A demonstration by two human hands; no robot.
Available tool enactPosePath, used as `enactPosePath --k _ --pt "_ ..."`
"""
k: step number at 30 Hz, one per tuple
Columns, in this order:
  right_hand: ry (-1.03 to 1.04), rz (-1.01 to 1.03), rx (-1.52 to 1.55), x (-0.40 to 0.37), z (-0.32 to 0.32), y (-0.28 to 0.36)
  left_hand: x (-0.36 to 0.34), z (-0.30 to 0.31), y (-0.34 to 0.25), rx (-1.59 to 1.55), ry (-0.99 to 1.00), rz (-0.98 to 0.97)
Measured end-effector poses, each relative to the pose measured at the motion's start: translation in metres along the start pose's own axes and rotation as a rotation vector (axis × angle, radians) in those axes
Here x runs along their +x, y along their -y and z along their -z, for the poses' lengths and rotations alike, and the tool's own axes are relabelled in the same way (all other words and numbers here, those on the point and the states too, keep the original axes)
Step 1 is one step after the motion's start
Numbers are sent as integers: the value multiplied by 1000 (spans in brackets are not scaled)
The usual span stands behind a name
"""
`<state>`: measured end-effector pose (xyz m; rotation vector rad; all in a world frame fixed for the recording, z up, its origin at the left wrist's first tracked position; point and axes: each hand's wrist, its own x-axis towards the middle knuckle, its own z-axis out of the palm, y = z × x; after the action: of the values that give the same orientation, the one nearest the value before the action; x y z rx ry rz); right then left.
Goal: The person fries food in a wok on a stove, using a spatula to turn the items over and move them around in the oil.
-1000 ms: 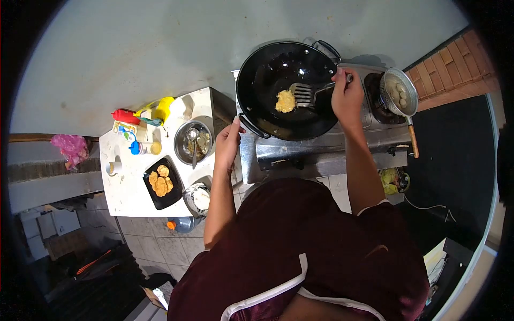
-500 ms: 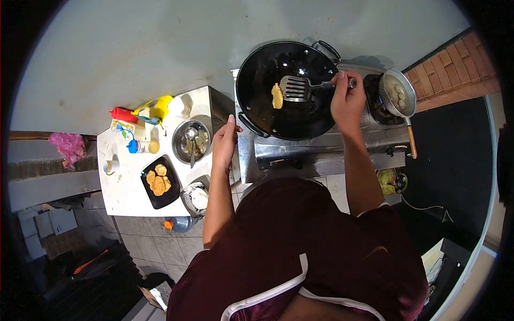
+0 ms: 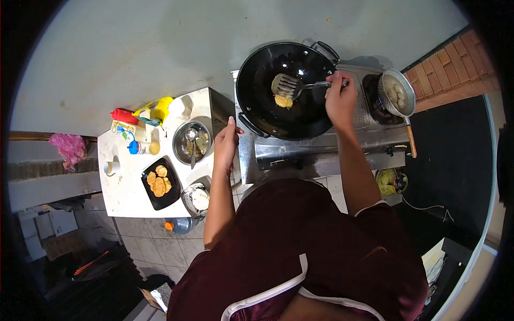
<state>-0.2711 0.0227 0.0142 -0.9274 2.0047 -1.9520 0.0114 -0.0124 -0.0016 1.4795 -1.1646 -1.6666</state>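
Observation:
My right hand (image 3: 341, 101) is closed round the handle of a slotted metal spatula (image 3: 289, 85). Its blade is inside a black wok (image 3: 305, 120) on the stove, over a golden fried piece (image 3: 283, 101) that it partly covers. A shallow dark layer, shiny like oil, lies in the wok. My left hand (image 3: 226, 144) hovers just left of the wok's near handle (image 3: 252, 125), thumb stretched out and a fingertip showing apart from it. Nothing shows in that hand; its other fingers are partly hidden.
On the white table left stand a black plate (image 3: 172, 199) of fried pieces, a steel bowl (image 3: 177, 148) with a spoon, a bowl of white powder (image 3: 200, 199) and several bottles. Right of the wok, a wooden-handled pot (image 3: 411, 92) holding pale round pieces sits on another burner.
The spatula blade has shifted left and tilted over the fried piece, which now lies slightly lower and to the right. My right hand has moved a little left and down; my left hand is nearly still.

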Motion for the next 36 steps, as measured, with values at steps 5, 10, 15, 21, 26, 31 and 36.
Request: enactPosePath --k 5,10,15,21,26,31,36 --pt "18 -91 -146 0 8 -4 -3 0 -3 7 16 13" --pt "-3 -45 -139 3 16 -17 -4 -1 -3 -7 18 15" --pt "37 -58 -183 4 19 -2 -3 -1 -2 12 30 3" --pt "64 -17 -143 6 19 -12 -3 -1 0 2 33 10" --pt "4 14 -284 12 26 2 -3 0 0 -5 32 10" --pt "46 10 -244 8 17 -5 -1 0 3 -6 55 12" --pt "-52 35 -240 15 23 -7 -7 -1 -1 -12 37 3"
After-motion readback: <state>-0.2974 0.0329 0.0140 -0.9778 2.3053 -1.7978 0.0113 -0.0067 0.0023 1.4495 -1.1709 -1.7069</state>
